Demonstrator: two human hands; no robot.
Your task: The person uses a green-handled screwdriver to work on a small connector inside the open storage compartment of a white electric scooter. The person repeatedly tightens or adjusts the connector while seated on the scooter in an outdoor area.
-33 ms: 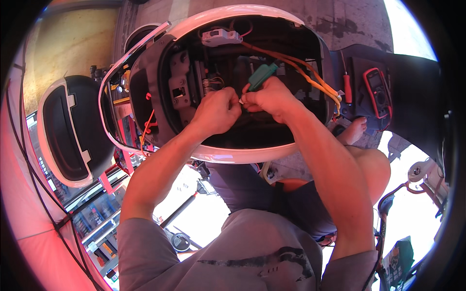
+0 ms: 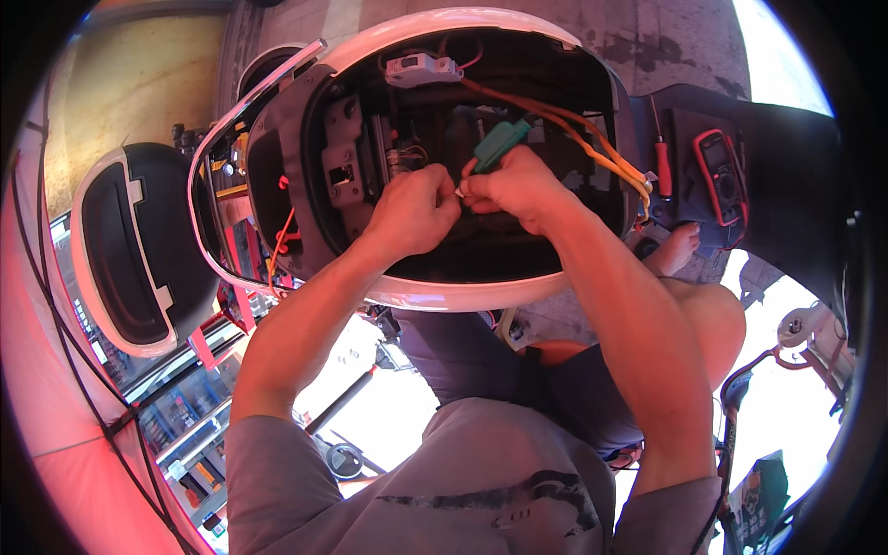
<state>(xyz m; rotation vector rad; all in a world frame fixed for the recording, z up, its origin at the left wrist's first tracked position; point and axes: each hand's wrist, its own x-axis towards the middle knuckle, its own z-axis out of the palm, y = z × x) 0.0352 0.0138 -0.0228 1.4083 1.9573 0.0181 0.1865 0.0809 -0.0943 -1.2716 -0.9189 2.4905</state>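
Note:
Both of my hands are inside the open body cavity of what looks like a scooter (image 2: pixel 435 298), its white rim curving around them. My left hand (image 2: pixel 416 211) is closed in a pinch, and what its fingertips hold is hidden. Close beside it, my right hand (image 2: pixel 513 190) is closed around a green, block-shaped handle (image 2: pixel 500 145) that sticks up past the thumb. A small white piece (image 2: pixel 459 192) shows at the right fingertips, too small to identify. Just beyond the left hand are thin wires around a metal cylinder (image 2: pixel 404 162).
A white circuit breaker (image 2: pixel 421 70) sits at the cavity's far side, with orange cables (image 2: pixel 592 148) running right. On the black seat to the right lie a red-handled screwdriver (image 2: pixel 662 166) and a red multimeter (image 2: pixel 720 178). A black-and-white case (image 2: pixel 125 250) stands left.

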